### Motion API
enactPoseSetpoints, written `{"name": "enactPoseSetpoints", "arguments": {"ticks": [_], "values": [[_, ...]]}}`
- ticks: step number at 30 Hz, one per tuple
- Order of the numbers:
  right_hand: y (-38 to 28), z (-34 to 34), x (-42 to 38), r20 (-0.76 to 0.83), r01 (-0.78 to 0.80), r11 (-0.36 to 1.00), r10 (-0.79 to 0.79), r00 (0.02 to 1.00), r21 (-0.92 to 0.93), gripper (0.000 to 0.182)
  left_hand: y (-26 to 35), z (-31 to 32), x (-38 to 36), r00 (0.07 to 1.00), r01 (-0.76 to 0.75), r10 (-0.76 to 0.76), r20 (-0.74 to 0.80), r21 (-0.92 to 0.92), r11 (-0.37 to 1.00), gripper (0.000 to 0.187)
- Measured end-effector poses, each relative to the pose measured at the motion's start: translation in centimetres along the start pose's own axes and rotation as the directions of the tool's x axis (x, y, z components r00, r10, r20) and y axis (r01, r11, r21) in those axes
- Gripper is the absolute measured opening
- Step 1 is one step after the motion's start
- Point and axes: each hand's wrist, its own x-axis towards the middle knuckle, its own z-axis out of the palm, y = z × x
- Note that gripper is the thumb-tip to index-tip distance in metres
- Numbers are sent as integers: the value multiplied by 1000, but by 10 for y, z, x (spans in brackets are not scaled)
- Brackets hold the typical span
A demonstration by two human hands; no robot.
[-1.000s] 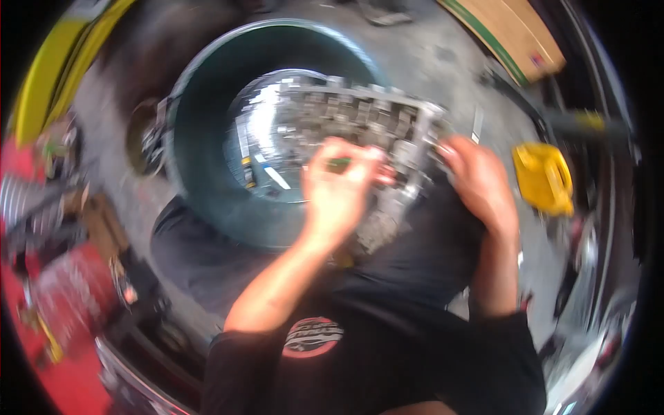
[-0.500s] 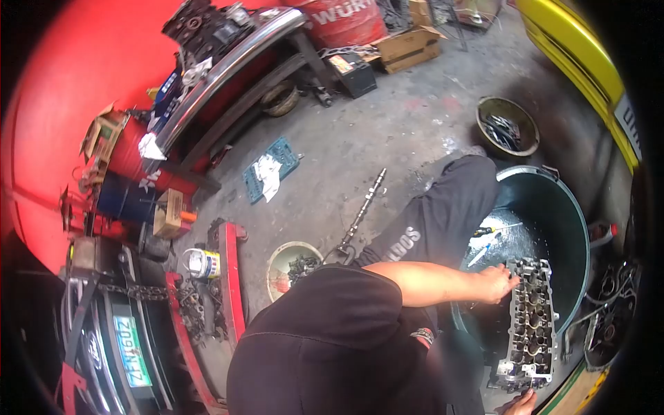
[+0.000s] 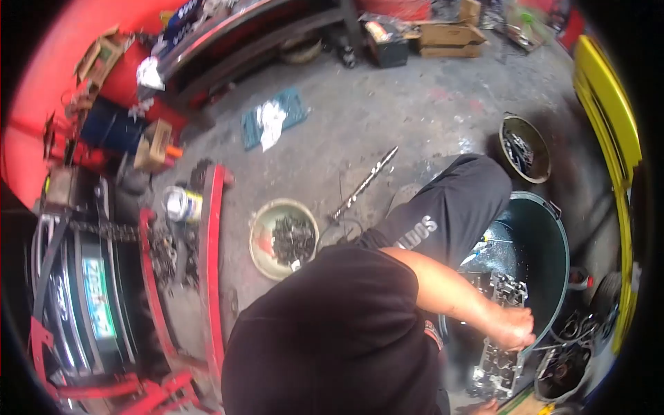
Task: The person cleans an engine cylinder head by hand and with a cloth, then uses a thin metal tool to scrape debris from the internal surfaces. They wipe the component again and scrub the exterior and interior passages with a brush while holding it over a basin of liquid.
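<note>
A metal cylinder head [image 3: 499, 366] lies lengthwise across the lower part of a large dark tub [image 3: 561, 238], slightly blurred. Over its middle is my left hand [image 3: 515, 328], fingers curled in; whatever is in them is hidden. Only part of my right hand [image 3: 487, 408] shows at the bottom edge, close to the near end of the cylinder head, its fingers mostly out of frame. Inside the tub, a shiny wet surface and a tool with a yellow-and-black handle [image 3: 482, 243] are partly visible beyond my forearm.
A bowl of metal parts [image 3: 252, 238] stands on the floor, with a camshaft [image 3: 365, 183] beside it. Another basin of parts [image 3: 508, 123] is beyond my knee. A teal tool case [image 3: 294, 111] lies under a white rag. A red metal frame [image 3: 213, 263] stands at left.
My left hand has moved from the cylinder head's upper edge to over its middle, with fingers now curled. The whole view has shifted, and the right hand shows less.
</note>
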Motion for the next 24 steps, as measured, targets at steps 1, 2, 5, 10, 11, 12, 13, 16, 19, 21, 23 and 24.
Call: {"name": "enactPoseSetpoints", "arguments": {"ticks": [1,2,5,10,11,12,13,16,19,21,23,24], "values": [[13,-2,6,-92,285,932,-311,946,-222,50,4,-3,-10,1000,-5,5,2,-30,1000,26],[23,-5,14,-107,350,900,-387,916,-258,50,-6,29,-11,997,-63,63,-38,10,998,24],[41,4,35,-81,387,895,-412,907,-220,50,7,17,-32,977,-129,114,182,72,989,23],[57,8,55,-37,448,870,-465,885,-207,51,16,-21,-38,968,-234,232,96,20,972,21],[58,8,57,-38,464,863,-480,876,-201,51,16,-27,-37,970,-236,232,78,51,970,21],[62,7,61,-20,483,852,-497,868,-200,52,16,-36,-38,974,-222,219,58,47,974,21],[66,6,67,-10,500,844,-512,859,-194,52,15,-44,-38,977,-210,209,42,37,977,21],[90,5,79,-30,542,826,-552,833,-155,53,26,-67,-49,989,-134,137,58,-47,990,24],[75,5,58,-19,381,921,-384,923,-84,59,28,-51,-58,987,-94,117,107,-197,976,26],[41,-2,26,-2,235,972,-235,972,-29,58,33,-56,-71,968,-101,145,205,-211,972,27],[55,12,21,-247,188,982,-178,953,19,54,36,-42,-80,977,-115,147,153,-199,973,24],[43,16,8,-418,181,980,-132,899,80,52,35,-29,-85,981,-121,147,123,-195,973,22]]}}
